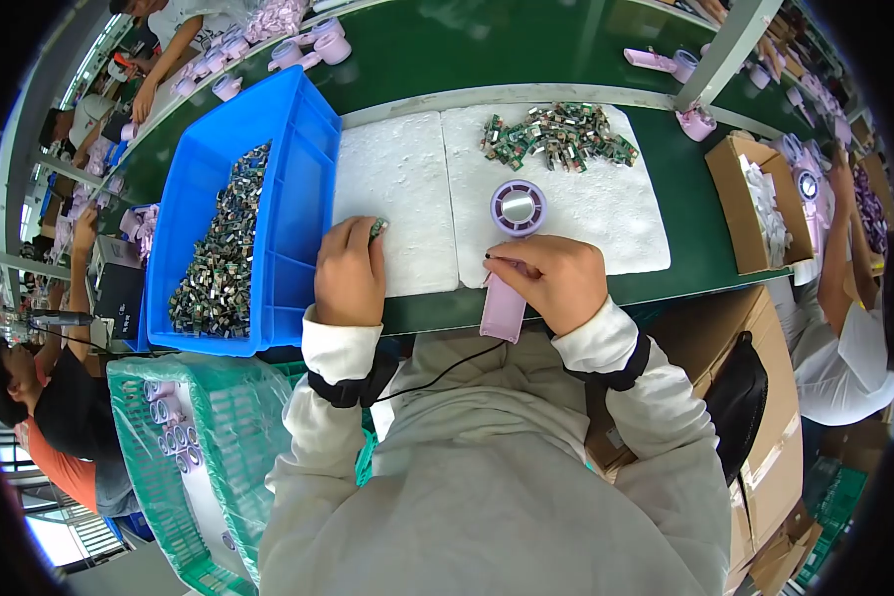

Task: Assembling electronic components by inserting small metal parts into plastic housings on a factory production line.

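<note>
Left hand (349, 272) curled, fingertips pinching 1 small circuit board (377, 228); right hand (556, 282) clasped around lilac handheld fan (510, 256).

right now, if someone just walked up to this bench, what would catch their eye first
Probably the bright blue bin on the left, heaped with small green circuit boards. Next, the lilac handheld fan lying on the white foam pad, its handle under the right hand, while the left hand pinches one small board. Behind the fan sits a loose pile of boards.

Bare white pad (397, 179) between blue bin (293, 139) and board pile (556, 134).
</note>
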Demonstrator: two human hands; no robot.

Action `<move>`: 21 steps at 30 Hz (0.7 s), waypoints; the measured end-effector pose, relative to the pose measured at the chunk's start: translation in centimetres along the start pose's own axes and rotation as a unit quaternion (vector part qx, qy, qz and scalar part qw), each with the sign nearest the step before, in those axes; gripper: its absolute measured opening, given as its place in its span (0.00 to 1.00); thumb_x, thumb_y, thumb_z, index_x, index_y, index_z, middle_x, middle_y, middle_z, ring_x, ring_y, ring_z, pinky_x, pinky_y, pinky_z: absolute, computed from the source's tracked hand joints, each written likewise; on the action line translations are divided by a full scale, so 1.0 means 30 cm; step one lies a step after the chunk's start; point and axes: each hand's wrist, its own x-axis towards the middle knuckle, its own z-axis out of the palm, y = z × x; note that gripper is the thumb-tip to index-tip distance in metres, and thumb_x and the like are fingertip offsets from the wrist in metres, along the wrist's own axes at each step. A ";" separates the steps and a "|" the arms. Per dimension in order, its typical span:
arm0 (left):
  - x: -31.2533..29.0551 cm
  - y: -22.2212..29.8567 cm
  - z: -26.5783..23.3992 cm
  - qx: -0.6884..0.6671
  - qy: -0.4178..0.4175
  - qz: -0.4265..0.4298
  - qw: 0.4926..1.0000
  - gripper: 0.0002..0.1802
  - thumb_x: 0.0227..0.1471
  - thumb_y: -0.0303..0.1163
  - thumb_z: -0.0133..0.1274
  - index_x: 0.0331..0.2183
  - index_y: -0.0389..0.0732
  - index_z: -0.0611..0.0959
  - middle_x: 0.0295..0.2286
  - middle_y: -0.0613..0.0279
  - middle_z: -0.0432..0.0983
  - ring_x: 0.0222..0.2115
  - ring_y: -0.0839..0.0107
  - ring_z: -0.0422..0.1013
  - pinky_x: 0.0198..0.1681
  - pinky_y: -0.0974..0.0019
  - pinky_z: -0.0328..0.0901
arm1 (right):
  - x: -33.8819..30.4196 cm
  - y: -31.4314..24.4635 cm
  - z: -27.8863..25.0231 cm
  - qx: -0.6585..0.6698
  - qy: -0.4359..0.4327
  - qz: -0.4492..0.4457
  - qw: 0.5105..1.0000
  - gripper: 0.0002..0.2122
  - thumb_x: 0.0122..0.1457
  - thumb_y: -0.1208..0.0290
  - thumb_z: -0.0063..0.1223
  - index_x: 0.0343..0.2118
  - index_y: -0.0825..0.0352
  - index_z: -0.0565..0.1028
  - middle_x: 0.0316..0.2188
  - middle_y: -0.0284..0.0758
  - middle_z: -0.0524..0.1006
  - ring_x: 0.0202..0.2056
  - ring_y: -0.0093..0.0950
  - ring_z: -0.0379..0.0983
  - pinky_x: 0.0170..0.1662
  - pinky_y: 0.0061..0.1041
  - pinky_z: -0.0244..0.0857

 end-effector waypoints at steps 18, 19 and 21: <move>-0.041 0.271 0.051 -0.641 -0.116 -0.279 0.705 0.14 0.59 0.18 0.54 0.47 0.32 0.81 0.41 0.53 0.80 0.43 0.67 0.78 0.48 0.68 0.73 | 0.009 -0.008 -0.044 0.005 0.025 -0.043 0.999 0.06 0.47 0.75 0.65 0.30 0.65 0.81 0.27 0.33 0.77 0.27 0.32 0.73 0.31 0.29 0.69; -0.041 0.271 0.049 -0.652 -0.121 -0.293 0.689 0.14 0.59 0.18 0.54 0.47 0.31 0.81 0.42 0.52 0.80 0.43 0.67 0.78 0.48 0.68 0.73 | 0.008 -0.007 -0.043 0.006 0.029 -0.043 0.999 0.06 0.46 0.76 0.65 0.29 0.65 0.81 0.27 0.33 0.76 0.28 0.32 0.72 0.32 0.29 0.69; -0.048 0.278 0.046 -0.656 -0.116 -0.292 0.686 0.14 0.59 0.18 0.54 0.47 0.32 0.81 0.42 0.52 0.80 0.43 0.67 0.78 0.48 0.68 0.73 | 0.006 -0.004 -0.043 0.004 0.037 -0.043 0.998 0.07 0.45 0.76 0.66 0.29 0.65 0.81 0.28 0.32 0.76 0.30 0.32 0.72 0.34 0.29 0.68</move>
